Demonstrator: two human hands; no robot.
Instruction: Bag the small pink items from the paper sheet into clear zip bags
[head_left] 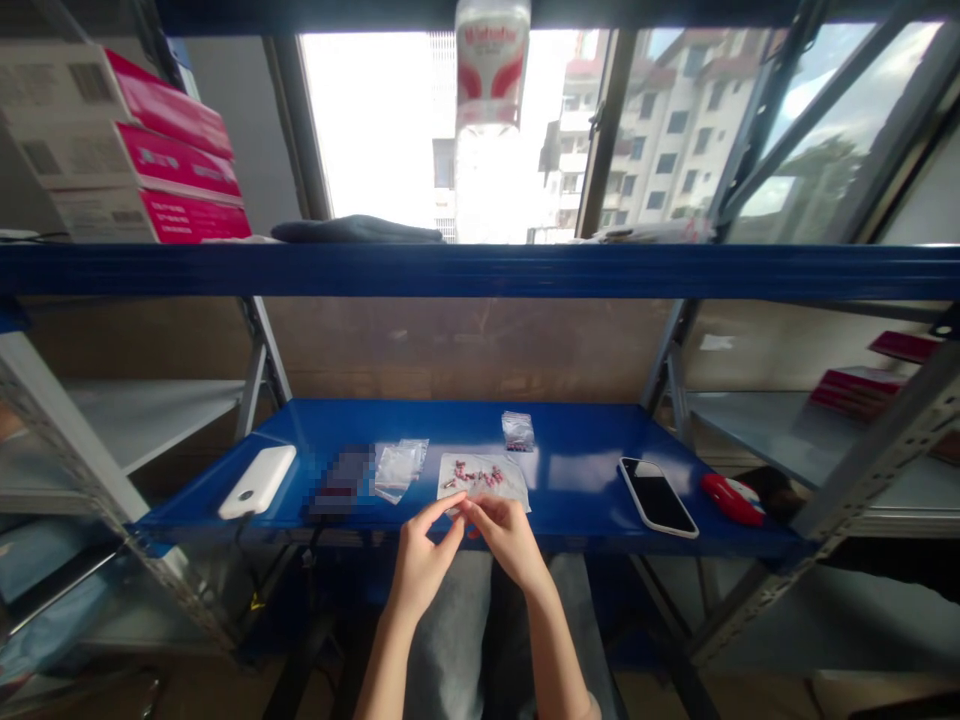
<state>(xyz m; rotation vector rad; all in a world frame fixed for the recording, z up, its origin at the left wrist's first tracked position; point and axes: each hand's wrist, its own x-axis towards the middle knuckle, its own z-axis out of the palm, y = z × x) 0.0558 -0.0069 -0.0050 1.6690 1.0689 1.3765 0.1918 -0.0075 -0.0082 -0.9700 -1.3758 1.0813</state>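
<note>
My left hand (424,550) and my right hand (506,535) meet at the fingertips just over the front edge of the blue shelf. Both are closed in a pinch, and whatever lies between the fingers is too small to make out. Right beyond them a white sheet (517,484) lies flat, carrying several small red bead-like pieces (493,474). Behind that sheet is a small clear zip bag (517,430) with dark red bits at its bottom. To the left lie clear plastic bags (397,468), overlapping one another.
A white power bank (259,481) sits on the left, beside a blurred dark patch. On the right are a phone (658,497) and a red and white object (733,499). Above runs a blue beam (480,270), with a bottle (491,80) and pink-white boxes (180,160) over it.
</note>
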